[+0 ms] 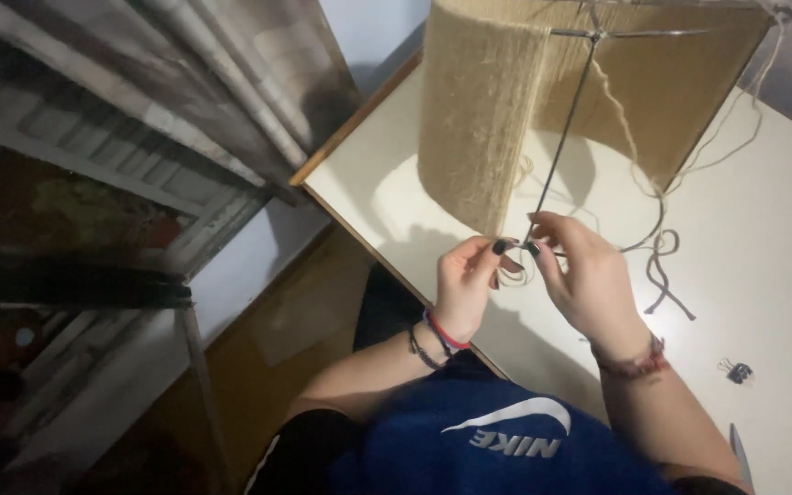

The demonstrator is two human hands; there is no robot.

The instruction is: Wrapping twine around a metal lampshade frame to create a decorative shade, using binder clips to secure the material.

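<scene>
Pinching with both hands at once, I work at the bottom of a thin metal rod point(563, 137) that runs down from the top ring of a lampshade frame point(680, 82). My left hand point(465, 280) has its fingers curled in, thumb and forefinger closed near the rod's lower end, with a small loop of jute twine point(517, 273) between them. My right hand point(588, 275) comes in from the other side, its thumb and forefinger closed tight at the same spot, so the two hands nearly touch there. Whether each fingertip grips the twine or the rod itself I cannot tell; the dark nails hide the contact.

The frame stands on a white table point(781, 238), just beyond my hands. Its left part is already covered with close rows of twine point(478, 110), forming a tan curved wall; to the right of the rod the frame is open and I see the inner side of the far wall. A loose strand of twine hangs down from the top of the frame and trails over the table on the right, ending in a loop point(664, 266). Near my right forearm, well apart from the work, lies a small binder clip point(739, 371). Bracelets sit on both wrists.
</scene>
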